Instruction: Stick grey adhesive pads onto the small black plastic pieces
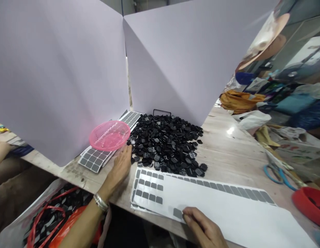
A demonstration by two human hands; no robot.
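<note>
At the left edge of a heap of small flat black pieces (167,141), my left hand (121,162) rests with its fingers bent together. Its fingertips are partly hidden, so whatever they hold does not show. Low in the view, my right hand (205,229) pinches thumb and forefinger at the right edge of a single grey sticker (178,213). That sticker appears to lie against a white sticker sheet (217,206). More grey squares sit in rows along the sheet's left end and far edge, with bare white backing between.
A pink plastic basket (109,136) stands on other grey sticker sheets (92,159). White panels (175,58) wall the back and left. Blue-handled scissors (275,174) and a red bowl (308,203) lie right. Below left is a bag of black pieces (48,217); another person's hand (1,151) shows far left.
</note>
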